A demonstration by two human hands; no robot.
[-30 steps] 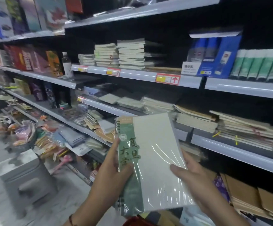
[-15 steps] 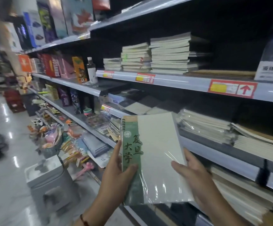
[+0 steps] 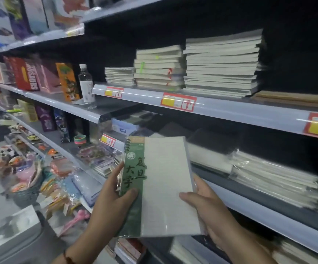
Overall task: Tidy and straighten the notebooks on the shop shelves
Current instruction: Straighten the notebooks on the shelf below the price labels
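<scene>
Head view, entries placed relative to the spiral notebook held at centre:
- Shelf unit (image 3: 230, 111): grey metal tiers with dark back panel, running behind and above the spiral notebook; red-and-yellow price tags on the front rails.
- Notebook stacks (image 3: 221, 67): three flat piles on the tier above the spiral notebook, rising in height from left to right, edges uneven.
- Wrapped notebook piles (image 3: 272, 178): on the tier to the right of the spiral notebook, lying flat in clear film.
- Spiral notebook (image 3: 163, 187): green spine strip with dark characters, pale cover, clear wrap; held upright in front of the shelves, not resting on any tier.
- Left hand (image 3: 110, 204): grips the spiral-bound edge, thumb on the green strip.
- Right hand (image 3: 207, 208): grips the opposite edge, thumb across the pale cover.
- Plastic bottle (image 3: 86, 86): standing upright, above and left of the spiral notebook.
</scene>
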